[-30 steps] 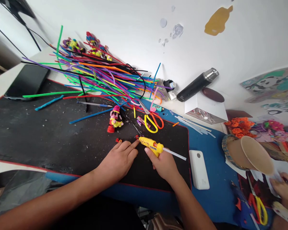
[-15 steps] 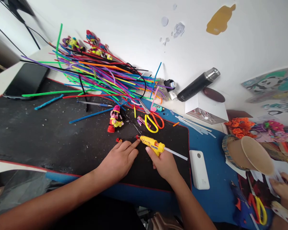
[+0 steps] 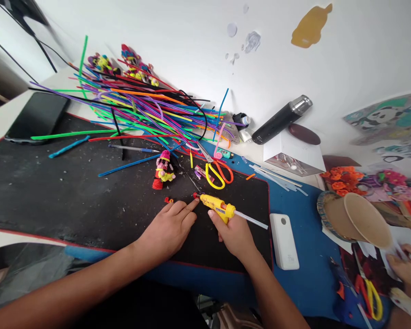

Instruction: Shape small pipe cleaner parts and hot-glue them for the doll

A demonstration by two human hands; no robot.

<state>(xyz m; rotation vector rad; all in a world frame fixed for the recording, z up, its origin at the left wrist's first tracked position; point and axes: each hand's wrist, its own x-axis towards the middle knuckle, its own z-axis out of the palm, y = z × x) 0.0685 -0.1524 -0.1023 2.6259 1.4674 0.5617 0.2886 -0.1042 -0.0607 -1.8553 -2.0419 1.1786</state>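
My right hand (image 3: 235, 234) is wrapped round a yellow hot glue gun (image 3: 216, 204), with a clear glue stick (image 3: 251, 220) poking out of its back. The gun's nozzle points left at a small red piece (image 3: 195, 195), apparently pipe cleaner. My left hand (image 3: 169, 228) rests on the black mat (image 3: 89, 201), its fingertips holding that red piece at the nozzle. Just beyond the left fingers lies a little red and orange curl (image 3: 169, 200). A small pipe-cleaner figure (image 3: 163, 170) in pink, yellow and red lies behind it.
Scissors (image 3: 215, 173) and a pen (image 3: 135, 149) lie behind my hands, before a heap of coloured pipe cleaners (image 3: 140, 105). A white power bank (image 3: 285, 242) sits right of the mat. Further right are a paper cup (image 3: 366, 221) and another person's hand (image 3: 409, 267).
My two hands and the glue gun stay nearly in place. The view shifts slightly, and the other person's hand at the right moves a little.
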